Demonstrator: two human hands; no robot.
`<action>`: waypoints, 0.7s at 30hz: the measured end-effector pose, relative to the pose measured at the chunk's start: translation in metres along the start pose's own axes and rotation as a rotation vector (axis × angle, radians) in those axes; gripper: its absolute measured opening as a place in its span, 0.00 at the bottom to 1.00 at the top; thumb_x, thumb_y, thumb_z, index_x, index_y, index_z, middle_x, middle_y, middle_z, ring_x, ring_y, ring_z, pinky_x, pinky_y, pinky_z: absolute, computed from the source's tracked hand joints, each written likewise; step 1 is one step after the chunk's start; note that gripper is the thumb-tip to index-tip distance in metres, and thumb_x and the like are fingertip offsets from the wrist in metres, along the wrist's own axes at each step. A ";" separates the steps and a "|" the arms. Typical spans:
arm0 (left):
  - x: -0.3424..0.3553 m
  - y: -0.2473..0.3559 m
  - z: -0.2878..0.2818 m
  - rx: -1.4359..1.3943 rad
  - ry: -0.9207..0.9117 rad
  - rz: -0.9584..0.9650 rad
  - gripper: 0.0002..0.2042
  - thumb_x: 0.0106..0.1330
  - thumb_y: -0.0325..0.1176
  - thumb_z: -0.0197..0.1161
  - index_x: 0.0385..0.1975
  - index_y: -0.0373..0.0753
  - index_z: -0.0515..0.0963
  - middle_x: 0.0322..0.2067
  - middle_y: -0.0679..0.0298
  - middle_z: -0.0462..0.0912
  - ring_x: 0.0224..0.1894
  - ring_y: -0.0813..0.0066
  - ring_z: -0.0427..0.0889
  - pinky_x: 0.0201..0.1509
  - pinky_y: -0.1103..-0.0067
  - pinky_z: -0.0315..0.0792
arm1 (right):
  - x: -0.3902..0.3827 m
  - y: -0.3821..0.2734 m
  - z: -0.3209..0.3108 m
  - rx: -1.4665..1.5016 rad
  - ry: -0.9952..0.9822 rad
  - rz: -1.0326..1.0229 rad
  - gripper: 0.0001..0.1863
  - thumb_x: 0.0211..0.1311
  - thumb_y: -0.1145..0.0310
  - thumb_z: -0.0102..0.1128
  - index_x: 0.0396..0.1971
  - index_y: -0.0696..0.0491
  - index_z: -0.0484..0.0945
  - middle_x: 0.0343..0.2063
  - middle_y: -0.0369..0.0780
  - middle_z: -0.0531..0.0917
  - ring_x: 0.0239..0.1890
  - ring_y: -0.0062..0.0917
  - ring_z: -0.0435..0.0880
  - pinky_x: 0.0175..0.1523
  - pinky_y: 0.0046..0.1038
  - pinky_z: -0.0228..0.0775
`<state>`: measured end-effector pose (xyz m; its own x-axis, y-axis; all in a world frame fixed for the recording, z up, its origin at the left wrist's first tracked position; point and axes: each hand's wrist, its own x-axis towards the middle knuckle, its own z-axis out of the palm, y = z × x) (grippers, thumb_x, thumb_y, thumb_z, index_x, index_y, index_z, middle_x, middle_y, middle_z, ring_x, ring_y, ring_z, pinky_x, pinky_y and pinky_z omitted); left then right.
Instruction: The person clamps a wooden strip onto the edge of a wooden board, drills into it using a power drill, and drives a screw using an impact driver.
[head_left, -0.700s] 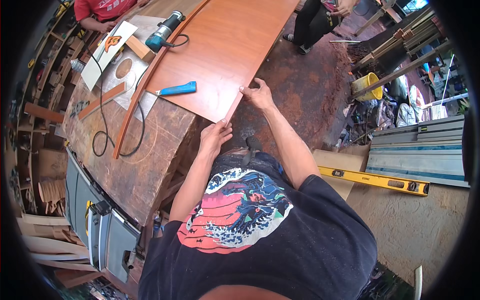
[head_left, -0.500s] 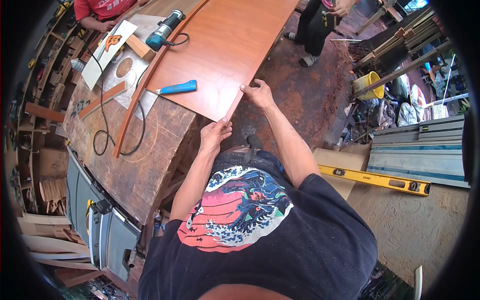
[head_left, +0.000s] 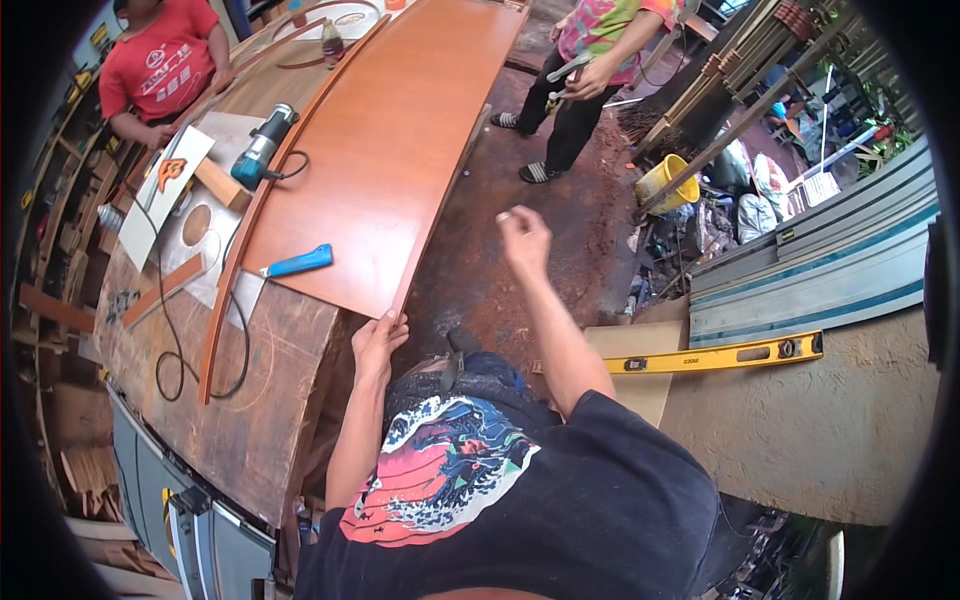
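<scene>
A long orange-brown wooden panel [head_left: 370,180] lies on the workbench, its near end jutting past the bench. My left hand [head_left: 376,345] pinches the near corner of this panel, thumb on top and fingers at the edge. My right hand [head_left: 526,240] is raised off the panel's right side, over the floor, with its fingers curled in. Whether anything small is inside them is hidden. On the panel, near its left edge, rests a blue-handled utility knife [head_left: 298,261]. A narrow curved wooden strip [head_left: 226,290] runs along the panel's left side.
A teal corded power tool [head_left: 262,148] lies beyond the knife, its black cable looping over the worn workbench [head_left: 250,440]. Two people stand nearby, one in red [head_left: 165,65], one holding a metal tool. At right are a yellow spirit level [head_left: 710,357] and a yellow bucket [head_left: 668,184].
My right hand has let go of the panel's edge and lifted away to the right. My left hand stays at the corner. The view has tilted up, showing more of both people.
</scene>
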<state>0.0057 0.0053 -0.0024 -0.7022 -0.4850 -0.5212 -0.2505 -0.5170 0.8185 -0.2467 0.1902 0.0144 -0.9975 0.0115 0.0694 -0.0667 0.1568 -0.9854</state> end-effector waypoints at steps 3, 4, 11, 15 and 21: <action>-0.001 0.004 0.002 -0.036 0.022 -0.002 0.16 0.69 0.40 0.66 0.40 0.30 0.80 0.38 0.57 0.86 0.35 0.75 0.85 0.41 0.79 0.81 | 0.077 -0.023 -0.056 -0.122 0.219 -0.221 0.15 0.59 0.66 0.68 0.41 0.61 0.82 0.37 0.45 0.86 0.41 0.31 0.84 0.50 0.32 0.75; -0.001 0.003 0.002 -0.042 0.034 -0.002 0.16 0.69 0.40 0.66 0.40 0.30 0.80 0.38 0.57 0.86 0.35 0.75 0.85 0.41 0.79 0.81 | 0.097 -0.044 -0.066 -0.218 0.280 -0.403 0.17 0.57 0.67 0.68 0.44 0.61 0.81 0.36 0.45 0.85 0.39 0.32 0.84 0.49 0.33 0.75; -0.002 -0.005 0.015 -0.034 0.176 0.027 0.17 0.68 0.41 0.65 0.43 0.31 0.79 0.39 0.57 0.86 0.37 0.73 0.85 0.44 0.78 0.80 | 0.255 -0.047 -0.096 -0.734 0.238 -0.657 0.36 0.55 0.59 0.68 0.63 0.55 0.69 0.55 0.55 0.68 0.56 0.52 0.68 0.63 0.47 0.61; -0.006 -0.009 0.022 -0.072 0.289 0.052 0.15 0.69 0.40 0.64 0.45 0.34 0.78 0.40 0.57 0.86 0.37 0.75 0.84 0.44 0.79 0.80 | 0.268 -0.079 -0.087 -0.667 0.253 -0.883 0.30 0.59 0.53 0.67 0.59 0.50 0.74 0.56 0.49 0.71 0.56 0.50 0.67 0.61 0.49 0.59; -0.013 -0.011 0.025 -0.064 0.352 0.062 0.21 0.68 0.41 0.65 0.54 0.35 0.74 0.40 0.60 0.85 0.36 0.77 0.84 0.45 0.80 0.78 | 0.255 -0.091 -0.098 -0.501 -0.404 -0.696 0.09 0.67 0.64 0.61 0.37 0.54 0.82 0.30 0.45 0.84 0.35 0.43 0.83 0.42 0.42 0.73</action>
<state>0.0007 0.0344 0.0013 -0.4392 -0.7241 -0.5318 -0.1646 -0.5171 0.8399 -0.4926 0.2751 0.1374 -0.6757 -0.5725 0.4644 -0.7257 0.4062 -0.5553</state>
